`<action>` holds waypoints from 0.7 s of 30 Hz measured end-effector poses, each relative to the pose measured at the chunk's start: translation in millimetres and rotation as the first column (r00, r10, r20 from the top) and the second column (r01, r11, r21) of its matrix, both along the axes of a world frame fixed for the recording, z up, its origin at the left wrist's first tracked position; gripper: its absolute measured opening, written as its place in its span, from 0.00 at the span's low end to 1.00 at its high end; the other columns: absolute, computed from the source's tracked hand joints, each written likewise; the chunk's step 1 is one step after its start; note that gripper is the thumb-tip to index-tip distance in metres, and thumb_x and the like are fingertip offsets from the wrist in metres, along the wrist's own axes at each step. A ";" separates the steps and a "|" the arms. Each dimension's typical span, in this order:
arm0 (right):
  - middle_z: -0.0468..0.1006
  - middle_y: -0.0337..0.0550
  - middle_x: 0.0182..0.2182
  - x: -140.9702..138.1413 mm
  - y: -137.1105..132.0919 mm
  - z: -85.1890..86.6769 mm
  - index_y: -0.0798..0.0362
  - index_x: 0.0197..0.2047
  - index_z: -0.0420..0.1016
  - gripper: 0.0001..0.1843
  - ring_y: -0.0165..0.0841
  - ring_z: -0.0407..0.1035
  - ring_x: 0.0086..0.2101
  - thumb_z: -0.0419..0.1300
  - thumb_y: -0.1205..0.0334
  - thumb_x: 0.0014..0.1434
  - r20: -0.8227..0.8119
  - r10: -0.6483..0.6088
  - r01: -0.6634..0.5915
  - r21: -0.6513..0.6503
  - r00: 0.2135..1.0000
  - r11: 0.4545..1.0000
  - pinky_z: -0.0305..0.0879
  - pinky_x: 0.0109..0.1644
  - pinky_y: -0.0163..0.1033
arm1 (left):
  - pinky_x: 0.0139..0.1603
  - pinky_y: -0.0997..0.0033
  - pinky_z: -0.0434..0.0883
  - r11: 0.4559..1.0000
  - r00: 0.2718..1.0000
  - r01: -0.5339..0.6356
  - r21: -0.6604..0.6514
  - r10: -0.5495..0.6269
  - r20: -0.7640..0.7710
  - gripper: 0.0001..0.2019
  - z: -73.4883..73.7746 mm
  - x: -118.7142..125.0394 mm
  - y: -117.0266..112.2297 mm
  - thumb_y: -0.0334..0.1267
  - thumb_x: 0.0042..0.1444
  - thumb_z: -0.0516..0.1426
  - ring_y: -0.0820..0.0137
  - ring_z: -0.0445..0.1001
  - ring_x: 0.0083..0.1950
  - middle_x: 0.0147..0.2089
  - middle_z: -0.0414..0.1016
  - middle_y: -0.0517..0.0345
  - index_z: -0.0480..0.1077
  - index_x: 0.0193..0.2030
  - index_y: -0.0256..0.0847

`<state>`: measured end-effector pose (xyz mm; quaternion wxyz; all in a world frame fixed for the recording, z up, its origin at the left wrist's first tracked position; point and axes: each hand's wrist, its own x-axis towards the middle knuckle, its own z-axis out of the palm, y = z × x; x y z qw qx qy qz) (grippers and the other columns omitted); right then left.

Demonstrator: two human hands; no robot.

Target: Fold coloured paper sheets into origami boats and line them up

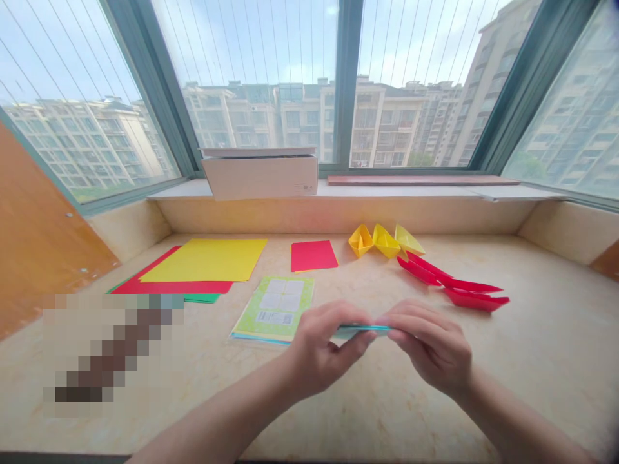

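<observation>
Both hands meet over the middle of the stone counter and pinch a thin folded piece of teal paper (pixel 363 329), seen edge-on. My left hand (pixel 325 346) grips its left end with thumb and fingers closed. My right hand (pixel 428 341) grips the right end, fingers pressed together on top. Just left of the hands lies a green paper pack (pixel 274 308) with a label.
Three yellow paper boats (pixel 385 241) and red paper boats (pixel 457 285) sit at the back right. A small red sheet (pixel 313 255) and stacked yellow, red and green sheets (pixel 206 261) lie to the left. A white box (pixel 260 173) stands on the window ledge. An orange wall panel (pixel 33 238) borders the left.
</observation>
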<state>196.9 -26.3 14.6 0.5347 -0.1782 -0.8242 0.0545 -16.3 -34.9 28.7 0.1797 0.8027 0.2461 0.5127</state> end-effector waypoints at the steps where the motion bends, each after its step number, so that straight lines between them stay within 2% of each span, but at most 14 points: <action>1: 0.82 0.45 0.34 3.0 -0.4 -0.1 0.52 0.53 0.77 0.17 0.36 0.76 0.32 0.60 0.73 0.62 0.017 -0.021 0.020 0.084 1.000 0.996 0.72 0.35 0.41 | 0.42 0.71 0.75 0.994 0.999 0.042 0.101 -0.039 -0.030 0.05 0.5 -0.7 -0.5 0.34 0.62 0.59 0.69 0.79 0.39 0.40 0.82 0.54 0.73 0.44 0.40; 3: 0.83 0.45 0.37 9.6 0.3 -2.1 0.52 0.55 0.76 0.22 0.38 0.78 0.37 0.62 0.76 0.58 0.082 -0.079 0.055 0.260 0.993 0.964 0.73 0.41 0.44 | 0.50 0.66 0.75 0.951 0.988 0.098 0.295 -0.057 -0.145 0.08 0.1 -2.4 -0.2 0.31 0.63 0.58 0.65 0.79 0.47 0.44 0.82 0.50 0.72 0.48 0.39; 5: 0.84 0.46 0.40 15.3 2.3 -6.5 0.51 0.56 0.76 0.23 0.40 0.79 0.39 0.63 0.75 0.58 0.139 -0.184 0.127 0.339 0.973 0.932 0.73 0.44 0.45 | 0.51 0.65 0.75 0.931 0.975 0.044 0.363 0.039 -0.219 0.07 -2.2 -3.6 1.8 0.31 0.63 0.57 0.64 0.79 0.47 0.44 0.82 0.48 0.72 0.47 0.35; 7: 0.84 0.47 0.41 18.6 4.1 -11.8 0.52 0.56 0.76 0.21 0.41 0.79 0.40 0.62 0.74 0.60 0.212 -0.237 0.150 0.357 0.948 0.922 0.73 0.46 0.46 | 0.44 0.66 0.75 0.936 0.929 -0.008 0.351 0.137 -0.344 0.08 -6.1 -4.0 4.7 0.35 0.65 0.55 0.64 0.79 0.42 0.39 0.82 0.48 0.73 0.45 0.33; 9: 0.84 0.47 0.41 19.0 4.8 -15.6 0.52 0.56 0.76 0.20 0.42 0.78 0.40 0.61 0.72 0.62 0.262 -0.253 0.144 0.372 0.931 0.917 0.72 0.47 0.47 | 0.34 0.68 0.72 0.934 0.857 -0.062 0.352 0.231 -0.461 0.12 -9.9 -4.3 7.6 0.39 0.68 0.52 0.67 0.77 0.33 0.31 0.79 0.53 0.74 0.40 0.35; 11: 0.84 0.47 0.41 16.9 5.4 -16.2 0.51 0.58 0.75 0.21 0.41 0.78 0.40 0.61 0.72 0.62 0.285 -0.249 0.135 0.366 0.926 0.921 0.71 0.47 0.47 | 0.28 0.69 0.66 0.926 0.805 -0.069 0.370 0.271 -0.528 0.14 -11.6 -5.6 10.1 0.37 0.69 0.49 0.70 0.73 0.28 0.27 0.76 0.57 0.74 0.36 0.38; 14: 0.83 0.45 0.40 14.1 8.7 -13.4 0.49 0.61 0.72 0.25 0.40 0.77 0.38 0.63 0.71 0.62 0.251 -0.239 0.155 0.313 0.938 0.937 0.71 0.45 0.45 | 0.31 0.68 0.66 0.900 0.788 -0.020 0.434 0.282 -0.548 0.14 -9.1 -10.1 13.1 0.32 0.69 0.48 0.71 0.73 0.31 0.31 0.77 0.57 0.74 0.38 0.39; 17: 0.83 0.45 0.42 19.9 15.1 -14.2 0.47 0.63 0.70 0.26 0.41 0.77 0.40 0.63 0.69 0.63 0.264 -0.240 0.168 0.266 0.934 0.949 0.71 0.46 0.46 | 0.37 0.68 0.68 0.880 0.797 -0.001 0.475 0.287 -0.531 0.13 -6.4 -12.7 14.9 0.32 0.69 0.48 0.69 0.74 0.36 0.36 0.79 0.54 0.74 0.42 0.38; 19: 0.83 0.43 0.46 28.8 18.7 -19.0 0.45 0.62 0.72 0.25 0.42 0.78 0.43 0.61 0.69 0.63 0.303 -0.269 0.179 0.292 0.914 0.940 0.70 0.50 0.48 | 0.38 0.68 0.69 0.883 0.791 -0.014 0.469 0.297 -0.535 0.13 -7.6 -11.1 15.9 0.32 0.69 0.48 0.68 0.75 0.37 0.37 0.79 0.53 0.74 0.42 0.38; 21: 0.83 0.42 0.48 37.2 20.8 -25.4 0.44 0.61 0.73 0.23 0.44 0.78 0.45 0.59 0.68 0.64 0.329 -0.333 0.206 0.365 0.884 0.908 0.69 0.54 0.50 | 0.36 0.68 0.70 0.887 0.758 -0.049 0.459 0.332 -0.561 0.12 -11.0 -7.4 16.9 0.33 0.68 0.49 0.67 0.76 0.37 0.35 0.78 0.53 0.74 0.42 0.37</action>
